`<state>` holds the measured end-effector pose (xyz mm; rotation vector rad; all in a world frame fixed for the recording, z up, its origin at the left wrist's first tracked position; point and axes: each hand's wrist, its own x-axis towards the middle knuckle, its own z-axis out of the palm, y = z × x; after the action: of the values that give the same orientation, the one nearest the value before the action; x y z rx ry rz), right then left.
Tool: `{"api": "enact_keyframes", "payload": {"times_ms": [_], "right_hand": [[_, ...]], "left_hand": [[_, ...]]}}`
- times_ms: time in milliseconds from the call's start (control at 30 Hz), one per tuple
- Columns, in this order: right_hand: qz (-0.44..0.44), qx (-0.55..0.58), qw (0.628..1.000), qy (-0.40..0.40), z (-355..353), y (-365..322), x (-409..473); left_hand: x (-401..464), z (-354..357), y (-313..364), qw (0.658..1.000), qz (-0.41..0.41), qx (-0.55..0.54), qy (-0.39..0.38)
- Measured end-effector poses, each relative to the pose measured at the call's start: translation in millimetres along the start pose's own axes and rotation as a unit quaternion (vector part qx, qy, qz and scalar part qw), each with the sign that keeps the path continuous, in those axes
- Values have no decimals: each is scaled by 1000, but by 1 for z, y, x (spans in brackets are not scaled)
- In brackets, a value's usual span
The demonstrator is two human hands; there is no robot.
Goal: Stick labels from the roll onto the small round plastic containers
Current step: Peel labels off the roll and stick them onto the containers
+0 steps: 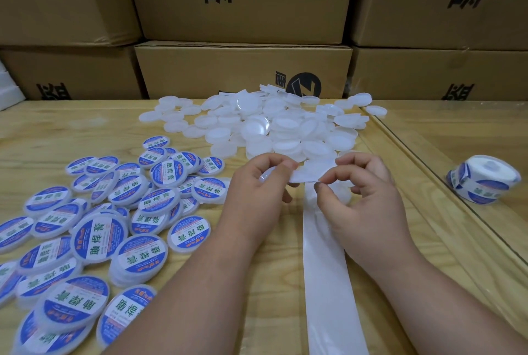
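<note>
Both grips are pinched on the same piece: the left hand (257, 183) holds one end of a pale, translucent label (307, 173) between thumb and curled fingers, with what looks like a small round plastic container (267, 176) half hidden under those fingers, and the right hand (368, 191) nips the label's other end at forefinger and thumb. From just below the grips a long, glossy white strip of backing paper (325, 269) trails down towards the person.

Risks, as I judge them: the film is thin and floppy, so it could fold onto itself or cling to a fingertip; held by two ends, it could land off-centre or creased on the lid. The smooth backing strip lies loose on the pale, varnished wooden surface (71, 126) and could slide or snag under a forearm.

Beyond the grips stands a wall of brown corrugated cardboard boxes (243, 69), matt, with black print. Between that and the grips lies a heap of blank, milky-white plastic containers (271, 126), shallow discs with raised rims, smooth and prone to slipping off one another. Left of the grips spreads a pile of finished containers with blue-and-white printed labels (100, 226), overlapping and tilted. Well to the right of the grips sits the label roll (484, 180), a short cylinder wound with the same blue print, beyond a clear edge that may be a glass sheet.
</note>
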<state>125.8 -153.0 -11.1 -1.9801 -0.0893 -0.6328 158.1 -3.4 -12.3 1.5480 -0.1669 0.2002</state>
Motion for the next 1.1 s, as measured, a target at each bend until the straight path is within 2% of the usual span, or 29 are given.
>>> {"api": "enact_keyframes", "payload": {"times_ms": [133, 267, 400, 533, 700, 933, 1100], "right_hand": [[10, 37, 999, -5, 0, 0, -1], [30, 85, 996, -12, -2, 2, 0], [47, 123, 990, -56, -2, -2, -1], [37, 111, 986, -121, -1, -4, -3], [36, 80, 981, -174, 0, 0, -4], [93, 58, 986, -126, 2, 0, 0], [102, 42, 986, -125, 2, -2, 0]], "left_hand": [[2, -4, -2, 997, 3, -75, -35], [7, -9, -2, 989, -29, -143, -21], [11, -13, 3, 975, -72, -207, -34], [8, -11, 3, 975, -71, -200, -63], [6, -9, 2, 964, -86, -205, -149], [7, -7, -1, 978, -66, -134, -145], [6, -6, 3, 982, -68, -84, -152]]}}
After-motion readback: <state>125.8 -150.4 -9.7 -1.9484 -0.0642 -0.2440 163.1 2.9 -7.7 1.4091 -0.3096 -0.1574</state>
